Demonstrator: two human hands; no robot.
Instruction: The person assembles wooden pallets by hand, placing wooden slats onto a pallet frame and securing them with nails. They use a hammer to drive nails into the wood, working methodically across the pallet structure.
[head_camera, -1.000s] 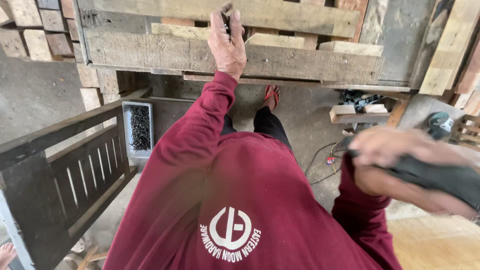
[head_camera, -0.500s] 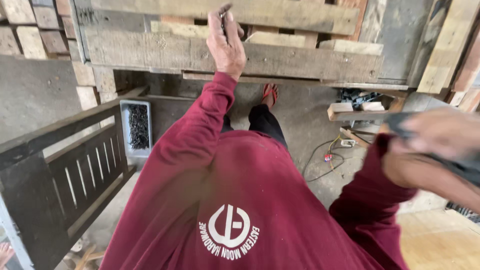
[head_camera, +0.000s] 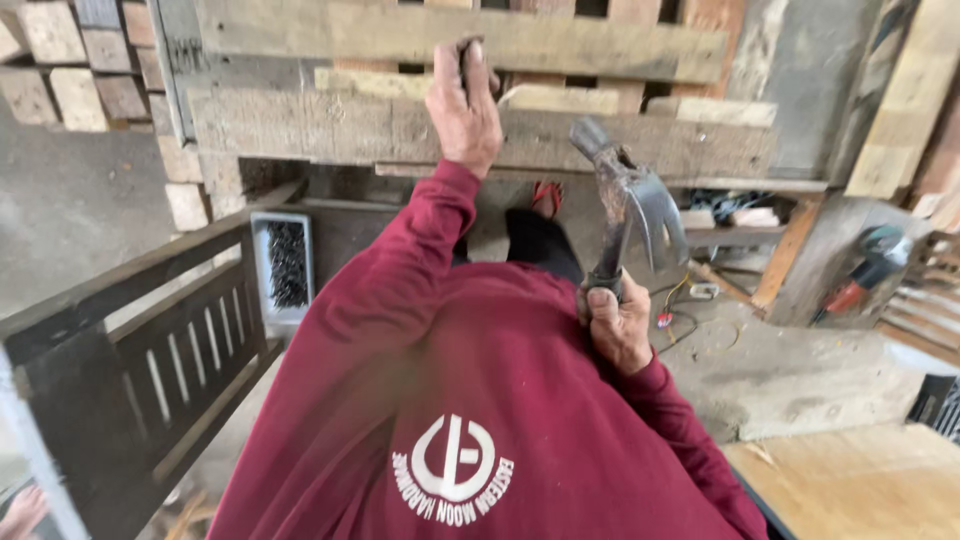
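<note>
My left hand (head_camera: 462, 105) reaches up to a wooden pallet frame (head_camera: 300, 125) of rough planks, its fingers pinched on something small and dark against the wood, apparently a nail. My right hand (head_camera: 618, 325) grips the handle of a claw hammer (head_camera: 630, 200), held upright in front of my chest with its head below the planks. Both arms are in dark red sleeves.
A box of dark nails (head_camera: 285, 265) sits on the floor at left, beside a dark slatted wooden panel (head_camera: 150, 350). An angle grinder (head_camera: 865, 265) lies at right, with cables (head_camera: 685, 305) on the concrete. A foot in a red sandal (head_camera: 545, 195) shows below the pallet.
My right hand has swung the hammer from the blurred right edge to upright at the centre. The left hand has stayed on the plank.
</note>
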